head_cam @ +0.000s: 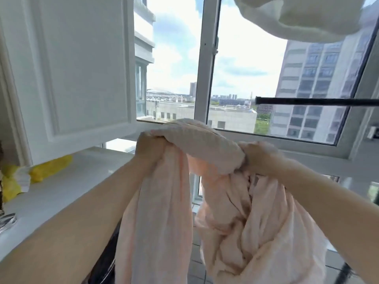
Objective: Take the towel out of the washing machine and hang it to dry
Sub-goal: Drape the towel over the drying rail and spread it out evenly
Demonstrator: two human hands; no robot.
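Head view shows you the pale pink wrinkled cloth towel [235, 218] held up before the window, your left hand [150, 149] and right hand [259, 158] each clenched around its bunched top edge, below the thin black horizontal rod [315, 100].

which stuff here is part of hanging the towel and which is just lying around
Part of the job:
- pink towel, bunched and held up
- left hand and right hand, both gripping it
- dark rod by the window, a likely hanging spot

Just lying about:
- yellow cloth on the white counter
- white fabric overhead
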